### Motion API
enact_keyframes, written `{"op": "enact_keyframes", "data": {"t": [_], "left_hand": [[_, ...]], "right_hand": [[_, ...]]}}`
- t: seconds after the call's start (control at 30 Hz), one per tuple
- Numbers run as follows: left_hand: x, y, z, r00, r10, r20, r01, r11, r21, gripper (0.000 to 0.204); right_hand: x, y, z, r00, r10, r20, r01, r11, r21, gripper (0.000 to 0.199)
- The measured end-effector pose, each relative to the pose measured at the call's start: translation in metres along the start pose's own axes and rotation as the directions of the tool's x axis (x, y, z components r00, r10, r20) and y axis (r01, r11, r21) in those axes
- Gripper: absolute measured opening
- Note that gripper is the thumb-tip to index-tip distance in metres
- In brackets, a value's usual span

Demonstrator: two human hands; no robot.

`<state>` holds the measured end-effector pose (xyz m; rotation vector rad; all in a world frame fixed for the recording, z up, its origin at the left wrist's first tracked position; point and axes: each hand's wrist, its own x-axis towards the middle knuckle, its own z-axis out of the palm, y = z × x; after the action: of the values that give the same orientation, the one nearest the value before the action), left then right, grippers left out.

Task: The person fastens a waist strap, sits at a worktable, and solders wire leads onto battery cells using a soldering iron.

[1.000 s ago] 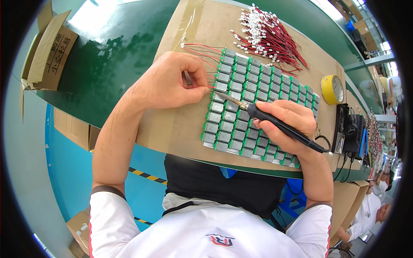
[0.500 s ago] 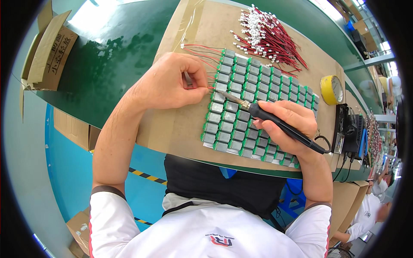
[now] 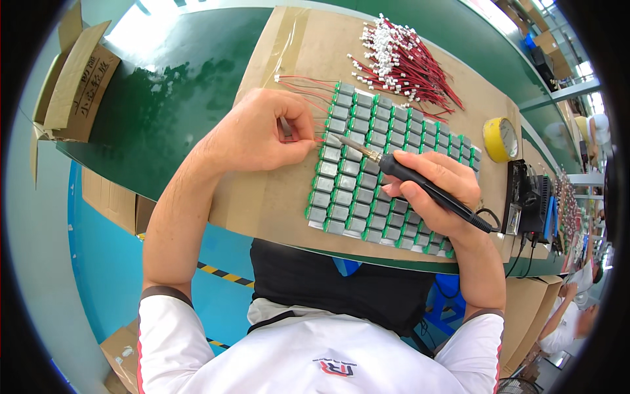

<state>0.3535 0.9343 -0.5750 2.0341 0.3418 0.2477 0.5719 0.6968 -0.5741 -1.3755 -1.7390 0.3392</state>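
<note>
Rows of small grey blocks with green circuit-board edges [image 3: 359,197] lie side by side on a cardboard sheet. My right hand [image 3: 441,190] grips a black-handled soldering iron [image 3: 420,180]. Its tip points left and rests at or just over the left column of blocks. Thumb and fingertips of my left hand [image 3: 272,128] are pinched on a thin red wire [image 3: 319,140] beside that same block. Several red and black wires [image 3: 305,80] with white plugs stick out leftward from the blocks farther up the column, partly behind my left hand.
A heap of red-black wires with white connectors [image 3: 400,59] lies beyond the blocks. Yellow tape [image 3: 500,139] and a black soldering station [image 3: 537,203] stand to the right. An open carton [image 3: 82,85] sits at the far left of the green table [image 3: 177,98]. Other people work at far right.
Both hands stay at nearly the same spot, the iron's tip still by the left column. The view has shifted slightly.
</note>
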Motion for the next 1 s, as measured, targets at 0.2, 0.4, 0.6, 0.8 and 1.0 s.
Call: {"op": "enact_keyframes", "data": {"t": [0.2,0.4,0.6,0.8,1.0], "left_hand": [[0.008,-0.003,0.003,1.000,0.018,-0.011,-0.018,1.000,0.006,0.010],[-0.010,-0.012,0.000,0.999,0.037,-0.018,-0.036,0.997,0.069,0.006],[-0.012,0.006,0.000,0.998,0.042,0.045,-0.042,0.999,-0.006,0.006],[-0.011,-0.012,-0.002,0.995,0.105,-0.003,-0.104,0.994,0.021,0.010],[0.009,-0.010,-0.008,0.988,0.156,0.011,-0.156,0.988,0.001,0.012]], "right_hand": [[0.016,-0.004,-0.014,0.998,-0.061,-0.029,0.060,0.998,-0.037,0.035],[0.017,-0.018,0.000,0.997,0.073,-0.021,-0.070,0.989,0.127,0.038],[0.011,-0.017,0.009,0.998,-0.001,-0.056,0.004,0.998,0.064,0.039],[0.004,-0.012,-0.001,0.996,0.081,-0.036,-0.078,0.995,0.062,0.049],[-0.009,-0.002,-0.016,0.988,0.114,-0.099,-0.108,0.992,0.068,0.066]]}}
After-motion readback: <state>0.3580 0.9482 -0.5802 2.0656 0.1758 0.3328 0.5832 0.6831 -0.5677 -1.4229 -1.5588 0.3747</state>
